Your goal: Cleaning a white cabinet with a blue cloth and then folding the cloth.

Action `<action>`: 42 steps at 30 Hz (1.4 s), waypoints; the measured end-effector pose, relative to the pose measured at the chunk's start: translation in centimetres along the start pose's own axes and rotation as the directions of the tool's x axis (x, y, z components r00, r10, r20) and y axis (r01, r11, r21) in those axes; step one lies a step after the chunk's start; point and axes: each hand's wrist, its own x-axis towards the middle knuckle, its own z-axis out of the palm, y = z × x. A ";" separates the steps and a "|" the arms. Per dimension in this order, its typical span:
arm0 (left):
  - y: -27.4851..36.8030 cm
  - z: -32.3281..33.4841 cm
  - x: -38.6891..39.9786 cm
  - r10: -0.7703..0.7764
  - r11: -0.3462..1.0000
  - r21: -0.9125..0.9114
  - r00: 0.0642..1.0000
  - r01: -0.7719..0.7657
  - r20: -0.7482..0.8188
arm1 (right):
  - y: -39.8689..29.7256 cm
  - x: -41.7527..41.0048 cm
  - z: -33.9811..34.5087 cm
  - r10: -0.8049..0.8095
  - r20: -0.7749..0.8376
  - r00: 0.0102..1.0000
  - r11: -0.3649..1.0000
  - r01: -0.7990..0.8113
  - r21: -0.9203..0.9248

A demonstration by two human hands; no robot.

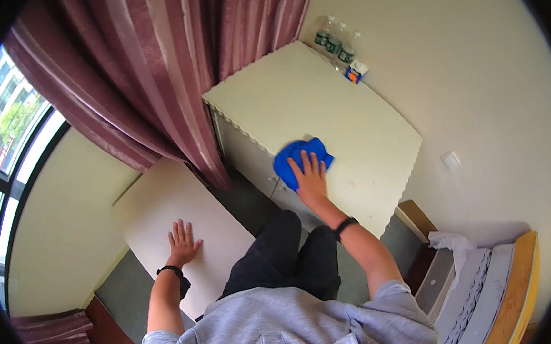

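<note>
Under my right hand [311, 181] is a crumpled blue cloth [288, 157], held against a pale scalloped-edge tabletop [250, 101] near its left edge. The fingers of that hand spread over the cloth, and the palm side is hidden. My left hand [182, 245] rests palm down, fingers apart and holding nothing, on a second, smooth pale surface [216, 283] to the left. Faint marks show on the scalloped top to the right of the cloth.
Several clear plastic bottles [333, 41] and a small blue box [354, 74] stand at the wall-side edge. A mauve striped curtain [161, 74] hangs by the window [8, 110]. Drawers or doors [244, 140] face the gap between the surfaces. Stacked boards [501, 295] lean at right.
</note>
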 end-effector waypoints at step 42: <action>3.1 -3.2 14.7 -0.590 0.771 -0.227 0.532 0.595 -0.607 | -4.9 9.0 18.6 0.509 0.768 0.389 0.061 -0.906 0.418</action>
